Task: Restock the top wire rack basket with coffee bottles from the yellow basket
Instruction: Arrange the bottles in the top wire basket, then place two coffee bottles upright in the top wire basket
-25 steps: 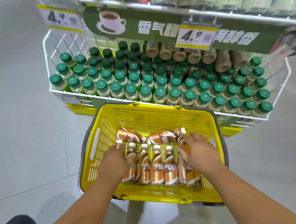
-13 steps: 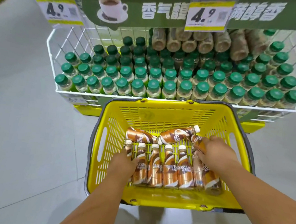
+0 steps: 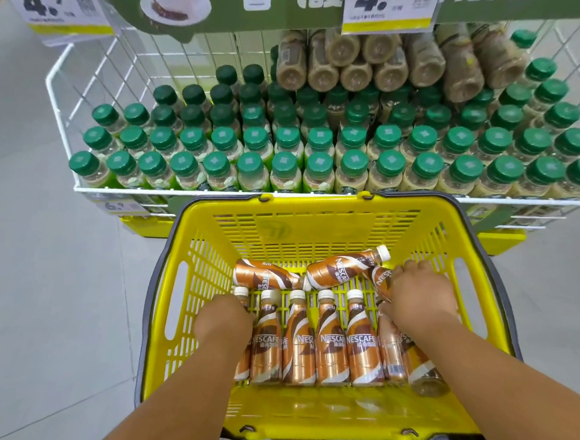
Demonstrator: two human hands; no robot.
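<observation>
A yellow basket stands on the floor in front of the wire rack. Inside lie several brown coffee bottles with white caps, most in a row, two more lying crosswise behind them. My left hand is down in the basket, closed around the leftmost bottle of the row. My right hand grips a bottle at the right end, its fingers curled over it. The top wire rack basket is out of view above the frame.
A white wire rack basket just behind the yellow basket holds several rows of green-capped bottles, with brown bottles stacked on their sides at the back. Price tags and a green sign hang above. Grey tiled floor lies on both sides.
The view has dropped lower and closer to the yellow basket. Both hands stay on the same bottles at the left and right ends of the row.
</observation>
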